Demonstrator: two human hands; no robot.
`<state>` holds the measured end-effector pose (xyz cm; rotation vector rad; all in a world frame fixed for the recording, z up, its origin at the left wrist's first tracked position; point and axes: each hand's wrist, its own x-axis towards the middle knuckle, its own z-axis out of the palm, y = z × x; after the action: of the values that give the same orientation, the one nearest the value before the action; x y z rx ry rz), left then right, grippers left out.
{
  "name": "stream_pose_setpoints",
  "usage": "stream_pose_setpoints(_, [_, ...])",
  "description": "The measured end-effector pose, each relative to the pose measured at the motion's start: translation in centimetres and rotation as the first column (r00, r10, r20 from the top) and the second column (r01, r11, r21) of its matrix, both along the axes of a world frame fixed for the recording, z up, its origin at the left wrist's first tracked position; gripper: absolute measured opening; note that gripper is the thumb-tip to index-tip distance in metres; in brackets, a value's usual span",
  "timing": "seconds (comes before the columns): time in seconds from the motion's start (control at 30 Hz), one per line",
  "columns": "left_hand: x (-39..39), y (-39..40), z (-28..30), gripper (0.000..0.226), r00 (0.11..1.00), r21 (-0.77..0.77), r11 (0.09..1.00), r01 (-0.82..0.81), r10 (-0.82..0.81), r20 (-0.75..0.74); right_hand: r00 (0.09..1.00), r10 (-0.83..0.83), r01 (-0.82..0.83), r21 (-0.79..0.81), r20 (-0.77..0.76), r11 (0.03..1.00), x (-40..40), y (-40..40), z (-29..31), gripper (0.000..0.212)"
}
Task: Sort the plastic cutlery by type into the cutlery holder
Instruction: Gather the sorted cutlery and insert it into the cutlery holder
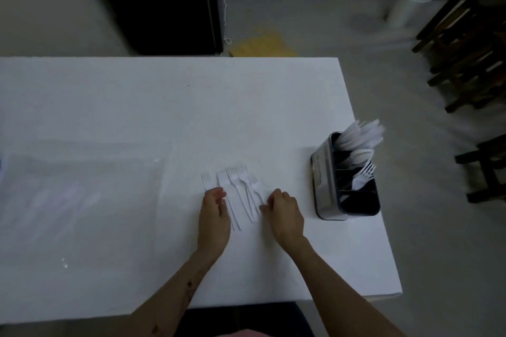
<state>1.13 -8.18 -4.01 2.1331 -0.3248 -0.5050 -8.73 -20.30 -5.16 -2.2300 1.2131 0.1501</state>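
— Forks [238, 189], thin white plastic, lie fanned on the matte white table [137, 107], tines pointing away from me, between both hands.

— And the hands?

— My left hand [214, 220] curls loosely over the leftmost handles; whether it pinches one, I cannot tell. My right hand [284, 216] has its fingertips on the handle of the rightmost fork, fingers bent, grip unclear too.

— Where's the holder?

— Cutlery holder [345, 180], dark compartments with a shiny metal wall, stands near the table's right edge, already holding knives, spoons and forks in separate compartments. A clear plastic bag [79, 189] lies crinkled at the left.
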Motion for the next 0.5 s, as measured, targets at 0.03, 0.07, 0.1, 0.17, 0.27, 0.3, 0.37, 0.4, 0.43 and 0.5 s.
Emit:
stream_pose_setpoints(0.03, [0.1,0.2,-0.1,0.022,1.0,-0.002,1.0,-0.001,0.001,-0.01,1.0,-0.028,0.028,0.007,0.002,1.0,0.1,0.1,-0.2,0.018])
stream_pose_setpoints(0.07, [0.2,0.4,-0.2,0.021,1.0,-0.004,1.0,-0.001,0.001,-0.029,0.998,-0.058,0.058,0.022,0.007,0.998,0.2,0.1,-0.2,0.016])
stream_pose_setpoints(0.1, [0.3,0.5,-0.2,0.021,0.998,-0.005,1.0,0.001,-0.001,-0.055,0.995,-0.098,0.097,0.046,0.019,0.994,0.3,0.0,-0.3,0.015])
stream_pose_setpoints(0.17, [0.5,0.4,-0.2,0.02,0.993,-0.029,1.0,0.007,-0.01,-0.114,0.97,-0.211,0.197,0.125,0.118,0.972,0.2,-0.1,-0.2,0.013])
stream_pose_setpoints(0.27, [0.9,-0.2,0.1,0.021,0.964,-0.09,0.995,0.036,-0.058,-0.258,0.894,-0.308,0.205,0.315,0.325,0.927,0.4,0.2,1.2,0.012])
stream_pose_setpoints(0.3, [1.1,-0.6,0.2,0.022,0.937,-0.101,0.994,0.04,-0.073,-0.342,0.887,-0.29,0.147,0.376,0.359,0.915,0.6,0.4,1.7,0.011])
stream_pose_setpoints(0.37, [1.5,-1.5,0.6,0.025,0.843,-0.126,0.992,0.014,-0.08,-0.532,0.898,-0.228,0.034,0.457,0.377,0.889,1.2,0.9,2.5,0.01])
stream_pose_setpoints(0.4, [1.7,-1.8,0.8,0.025,0.791,-0.156,0.987,-0.045,-0.06,-0.608,0.904,-0.204,0.0,0.477,0.376,0.879,1.4,1.1,2.7,0.009])
stream_pose_setpoints(0.43, [1.8,-2.1,0.9,0.022,0.761,-0.171,0.978,-0.122,-0.018,-0.648,0.907,-0.204,0.003,0.479,0.368,0.878,1.6,1.2,2.5,0.009])
stream_pose_setpoints(0.5, [2.3,-2.2,1.1,0.02,0.754,-0.156,0.951,-0.266,0.104,-0.649,0.901,-0.273,0.134,0.383,0.338,0.914,2.1,1.4,1.8,0.013])
